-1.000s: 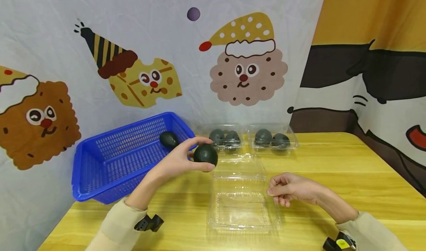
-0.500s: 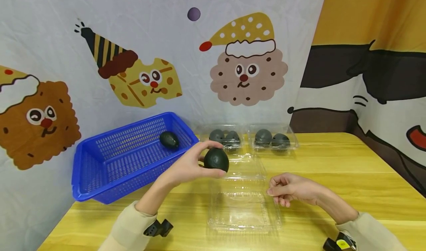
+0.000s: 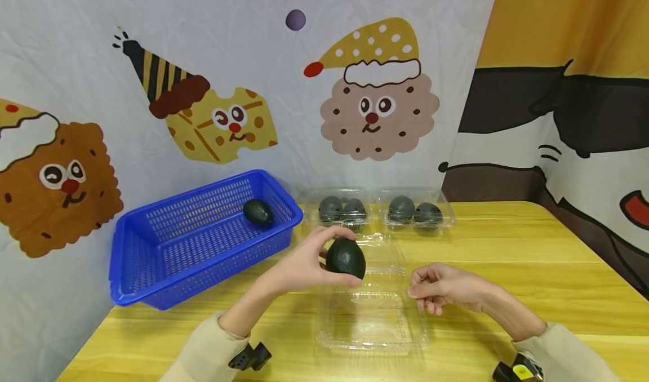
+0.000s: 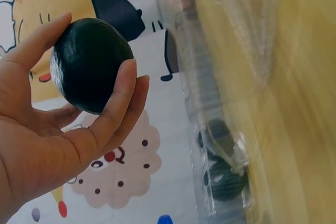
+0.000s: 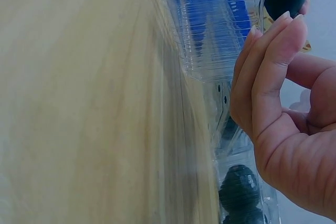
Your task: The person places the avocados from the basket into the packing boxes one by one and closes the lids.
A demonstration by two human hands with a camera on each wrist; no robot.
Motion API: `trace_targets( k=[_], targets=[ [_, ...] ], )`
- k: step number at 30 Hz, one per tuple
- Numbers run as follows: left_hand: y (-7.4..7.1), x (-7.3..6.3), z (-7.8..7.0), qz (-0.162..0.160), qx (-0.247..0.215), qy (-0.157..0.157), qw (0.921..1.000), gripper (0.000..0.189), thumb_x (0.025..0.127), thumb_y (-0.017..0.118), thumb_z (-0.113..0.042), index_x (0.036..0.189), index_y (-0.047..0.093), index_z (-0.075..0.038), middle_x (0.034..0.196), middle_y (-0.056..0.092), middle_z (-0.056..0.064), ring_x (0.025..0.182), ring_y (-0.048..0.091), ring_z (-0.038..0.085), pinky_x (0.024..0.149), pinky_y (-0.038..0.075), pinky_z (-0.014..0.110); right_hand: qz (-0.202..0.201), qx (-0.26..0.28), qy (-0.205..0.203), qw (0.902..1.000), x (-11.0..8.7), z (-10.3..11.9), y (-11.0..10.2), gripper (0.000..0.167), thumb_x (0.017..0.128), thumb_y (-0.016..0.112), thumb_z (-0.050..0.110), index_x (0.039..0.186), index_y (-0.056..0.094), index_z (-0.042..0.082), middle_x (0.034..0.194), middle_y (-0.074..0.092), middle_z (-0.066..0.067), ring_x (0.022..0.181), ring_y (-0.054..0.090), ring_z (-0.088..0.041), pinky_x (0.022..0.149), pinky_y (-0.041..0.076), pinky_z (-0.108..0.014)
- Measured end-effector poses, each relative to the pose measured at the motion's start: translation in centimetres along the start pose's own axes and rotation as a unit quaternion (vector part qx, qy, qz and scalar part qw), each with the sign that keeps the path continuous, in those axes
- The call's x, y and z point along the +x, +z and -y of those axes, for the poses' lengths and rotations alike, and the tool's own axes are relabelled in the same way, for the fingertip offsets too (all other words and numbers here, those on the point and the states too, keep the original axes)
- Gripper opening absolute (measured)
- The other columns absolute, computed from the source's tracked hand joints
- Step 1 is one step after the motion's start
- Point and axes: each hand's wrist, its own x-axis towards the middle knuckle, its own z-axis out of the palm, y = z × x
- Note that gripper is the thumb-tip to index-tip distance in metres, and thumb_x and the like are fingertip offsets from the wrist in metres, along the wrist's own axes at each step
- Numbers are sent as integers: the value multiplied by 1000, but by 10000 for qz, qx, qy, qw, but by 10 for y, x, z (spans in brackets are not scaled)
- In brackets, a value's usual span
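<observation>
A dark green avocado (image 3: 346, 258) is in my left hand (image 3: 309, 263), which grips it between thumb and fingers above an opened clear plastic clamshell box (image 3: 370, 320). In the left wrist view the same avocado (image 4: 89, 66) has fingers curled round its sides. My right hand (image 3: 448, 286) stays beside the box's right edge, fingers loosely bent and seemingly holding nothing; whether they touch the rim I cannot tell. The right wrist view has the right hand (image 5: 286, 93) close to the clear box wall (image 5: 210, 40).
A blue perforated basket (image 3: 203, 263) stands at the left with one avocado (image 3: 257, 212) in it. Two closed clear boxes, a left one (image 3: 311, 201) and a right one (image 3: 446, 207), hold avocados at the back. A printed cloth (image 3: 294, 117) hangs behind the wooden table (image 3: 507, 247).
My left hand has carried the avocado rightward and toward me, away from the basket and over the opened box. The right hand has kept its place.
</observation>
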Motion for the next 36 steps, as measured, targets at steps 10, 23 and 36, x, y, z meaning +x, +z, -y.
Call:
trace_targets(
  k=[10,23,36],
  targets=[
    [22,1,1,234,362,42,9991,65,73,92,-32,129,60,-35,131,47,2,107,52,23,78,56,29,-62,-29,39,10000,1,1,1,13,104,56,13,96,59,3,82,65,-2,63,59,-4,58,52,-19],
    [48,5,6,707,816,18,9942,64,73,92,-36,128,60,-34,120,48,-4,105,52,11,86,51,29,-93,-56,26,9999,0,-1,0,13,104,56,13,95,59,4,81,65,-2,61,59,-4,58,52,-19],
    [70,9,11,1051,957,-464,9888,64,76,90,-39,131,58,-31,122,43,-5,98,55,10,78,52,29,-76,-67,5,9999,1,0,0,13,104,56,12,95,59,4,82,65,-2,61,59,-4,58,52,-19]
  ],
)
